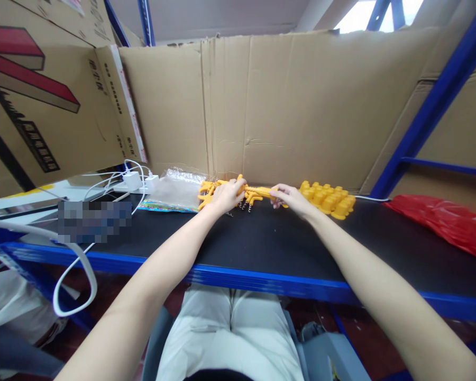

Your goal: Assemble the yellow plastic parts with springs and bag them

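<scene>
Orange part (261,191): slim, between both hands
Left hand (229,194): curled over orange pieces (206,198); its hold I can't tell
Right hand (290,199): pinching the part's end
Clear bag (173,189): left of left hand, contents unclear

A long, thin orange plastic piece (262,191) stretches sideways low over the desk (269,238), its far end in the right hand (289,198). Beside it sits a jumbled orange pile (206,197); small coiled springs (249,208) stick out in front.

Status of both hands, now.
Left hand: fingers bent over the orange pile; grip can't be told.
Right hand: closed, holding one end of an orange piece.
</scene>
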`<control>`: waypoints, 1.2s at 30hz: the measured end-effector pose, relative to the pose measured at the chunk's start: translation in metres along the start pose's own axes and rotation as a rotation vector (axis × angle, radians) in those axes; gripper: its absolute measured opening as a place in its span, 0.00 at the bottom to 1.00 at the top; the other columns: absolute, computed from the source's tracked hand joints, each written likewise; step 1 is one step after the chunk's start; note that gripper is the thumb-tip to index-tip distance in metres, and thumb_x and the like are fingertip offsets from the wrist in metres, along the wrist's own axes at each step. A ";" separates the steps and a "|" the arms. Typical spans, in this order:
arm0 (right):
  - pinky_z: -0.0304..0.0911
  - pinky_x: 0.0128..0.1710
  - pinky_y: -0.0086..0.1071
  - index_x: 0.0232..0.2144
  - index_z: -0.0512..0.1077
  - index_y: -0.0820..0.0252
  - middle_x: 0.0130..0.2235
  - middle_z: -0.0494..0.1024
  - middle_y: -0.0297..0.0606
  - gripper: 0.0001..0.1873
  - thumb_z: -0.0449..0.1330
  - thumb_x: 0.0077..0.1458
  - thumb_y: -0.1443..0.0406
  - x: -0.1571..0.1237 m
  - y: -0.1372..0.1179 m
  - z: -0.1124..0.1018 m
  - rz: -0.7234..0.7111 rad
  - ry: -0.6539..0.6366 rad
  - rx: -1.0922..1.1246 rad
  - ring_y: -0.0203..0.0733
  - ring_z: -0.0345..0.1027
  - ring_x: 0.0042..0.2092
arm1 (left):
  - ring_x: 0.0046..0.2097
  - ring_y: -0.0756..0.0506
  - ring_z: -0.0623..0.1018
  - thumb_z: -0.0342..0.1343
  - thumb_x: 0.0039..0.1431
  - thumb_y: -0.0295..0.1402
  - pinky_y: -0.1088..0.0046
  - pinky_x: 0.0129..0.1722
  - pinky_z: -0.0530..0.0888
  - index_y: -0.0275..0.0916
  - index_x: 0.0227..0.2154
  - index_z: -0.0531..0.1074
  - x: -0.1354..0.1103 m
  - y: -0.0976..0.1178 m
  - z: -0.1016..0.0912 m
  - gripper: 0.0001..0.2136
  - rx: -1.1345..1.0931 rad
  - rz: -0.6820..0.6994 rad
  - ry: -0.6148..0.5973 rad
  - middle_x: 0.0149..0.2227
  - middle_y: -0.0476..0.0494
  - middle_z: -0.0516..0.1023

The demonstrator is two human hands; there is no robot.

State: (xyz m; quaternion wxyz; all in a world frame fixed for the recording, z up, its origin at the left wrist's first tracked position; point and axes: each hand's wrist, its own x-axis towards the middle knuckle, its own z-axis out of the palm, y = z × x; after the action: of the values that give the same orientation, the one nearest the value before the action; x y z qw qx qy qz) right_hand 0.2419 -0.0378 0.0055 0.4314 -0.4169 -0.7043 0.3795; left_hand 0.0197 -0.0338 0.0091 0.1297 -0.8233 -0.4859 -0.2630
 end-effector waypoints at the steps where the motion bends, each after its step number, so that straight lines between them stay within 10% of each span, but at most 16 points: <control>1: 0.62 0.27 0.30 0.28 0.66 0.61 0.24 0.71 0.34 0.20 0.63 0.44 0.51 -0.001 0.001 0.000 0.039 -0.044 0.005 0.33 0.65 0.24 | 0.43 0.43 0.74 0.45 0.61 0.35 0.67 0.41 0.69 0.41 0.51 0.64 -0.002 0.003 -0.001 0.16 0.019 0.007 -0.002 0.45 0.40 0.71; 11: 0.56 0.21 0.28 0.25 0.65 0.62 0.17 0.66 0.29 0.24 0.59 0.45 0.45 -0.012 -0.010 0.013 0.108 -0.276 -0.125 0.30 0.58 0.18 | 0.38 0.47 0.73 0.38 0.65 0.33 0.74 0.34 0.69 0.48 0.64 0.33 -0.006 0.022 0.003 0.28 0.040 0.109 0.017 0.45 0.41 0.68; 24: 0.55 0.24 0.29 0.15 0.63 0.60 0.16 0.67 0.34 0.26 0.52 0.51 0.46 -0.006 -0.005 0.011 0.044 -0.171 -0.757 0.33 0.60 0.20 | 0.42 0.44 0.75 0.40 0.64 0.32 0.70 0.39 0.68 0.42 0.64 0.32 -0.003 0.023 0.005 0.30 0.014 0.076 -0.140 0.44 0.38 0.73; 30: 0.58 0.30 0.32 0.29 0.72 0.60 0.31 0.77 0.45 0.20 0.53 0.53 0.50 -0.004 -0.003 0.012 -0.104 -0.074 -1.176 0.45 0.70 0.33 | 0.43 0.41 0.76 0.43 0.62 0.34 0.67 0.41 0.69 0.36 0.64 0.42 -0.002 0.018 0.014 0.29 -0.086 -0.012 -0.269 0.43 0.36 0.76; 36: 0.58 0.33 0.32 0.40 0.73 0.59 0.35 0.78 0.45 0.25 0.50 0.55 0.47 -0.011 -0.013 0.009 -0.126 -0.012 -1.176 0.47 0.71 0.37 | 0.39 0.44 0.76 0.41 0.63 0.34 0.69 0.40 0.70 0.39 0.64 0.41 -0.002 0.018 0.016 0.27 -0.137 0.019 -0.112 0.40 0.39 0.77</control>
State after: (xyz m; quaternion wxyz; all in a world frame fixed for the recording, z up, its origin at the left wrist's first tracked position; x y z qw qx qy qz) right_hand 0.2336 -0.0538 0.0108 0.1457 -0.5412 -0.8223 -0.0988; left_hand 0.0390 -0.0369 -0.0046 0.0483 -0.8484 -0.4654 -0.2478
